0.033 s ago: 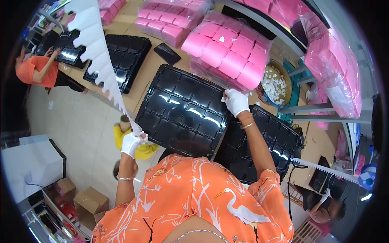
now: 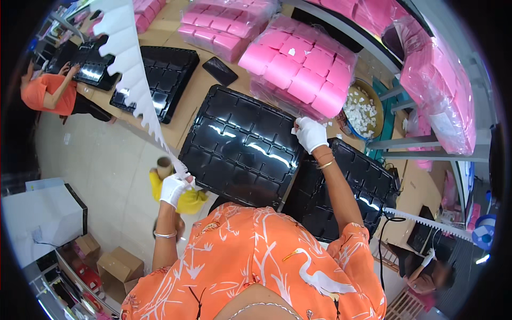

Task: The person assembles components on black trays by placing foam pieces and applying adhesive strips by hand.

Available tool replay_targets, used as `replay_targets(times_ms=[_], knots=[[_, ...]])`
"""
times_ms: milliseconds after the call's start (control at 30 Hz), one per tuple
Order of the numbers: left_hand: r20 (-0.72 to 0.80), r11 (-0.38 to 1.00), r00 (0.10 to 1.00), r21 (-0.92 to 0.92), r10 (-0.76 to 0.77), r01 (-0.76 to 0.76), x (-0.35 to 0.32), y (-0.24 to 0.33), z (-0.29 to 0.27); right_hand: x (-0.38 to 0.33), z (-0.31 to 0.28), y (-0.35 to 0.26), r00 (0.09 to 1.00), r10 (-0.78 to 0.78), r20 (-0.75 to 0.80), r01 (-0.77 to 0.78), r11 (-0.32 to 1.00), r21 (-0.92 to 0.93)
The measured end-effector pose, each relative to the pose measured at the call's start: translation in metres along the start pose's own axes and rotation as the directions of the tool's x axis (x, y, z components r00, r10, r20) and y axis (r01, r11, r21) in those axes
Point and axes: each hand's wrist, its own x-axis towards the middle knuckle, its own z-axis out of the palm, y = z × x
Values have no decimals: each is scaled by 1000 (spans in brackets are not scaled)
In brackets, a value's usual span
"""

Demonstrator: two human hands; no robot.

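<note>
"While the tan bench (image 2: 197, 88) carries all this, where's the main thing?"

"The glossy black plastic tray with moulded cells (image 2: 240, 146) lies at its near edge, in front of the person. The long white strip with a toothed edge (image 2: 125, 53) slants down toward the tray's left side."

"And the grip?"

"The white-gloved left hand (image 2: 177, 190) pinches the strip's lower end. The white-gloved right hand (image 2: 311, 136) curls at the tray's right edge; whether it clamps anything, I can't tell."

"Which step?"

"Handling the strip, I'd judge; the next move calls for a firm left pinch."
</note>
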Motion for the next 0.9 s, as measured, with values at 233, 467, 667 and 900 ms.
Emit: replay_targets(times_ms=[233, 467, 667, 900], knots=[[40, 995, 999, -99, -29, 33, -2, 6, 13, 7, 18, 8, 997, -67, 34, 71, 986, -153], [34, 1000, 999, 6, 19, -19, -2, 6, 12, 5, 33, 9, 988, -153, -17, 145, 958, -246], [44, 997, 999, -79, 13, -10, -1, 10, 15, 4, 22, 6, 991, -98, -92, 79, 978, -191], [31, 1000, 999, -1, 21, -21, -21, 16, 11, -85, 14, -95, 967, -142, 213, 83, 961, 265]])
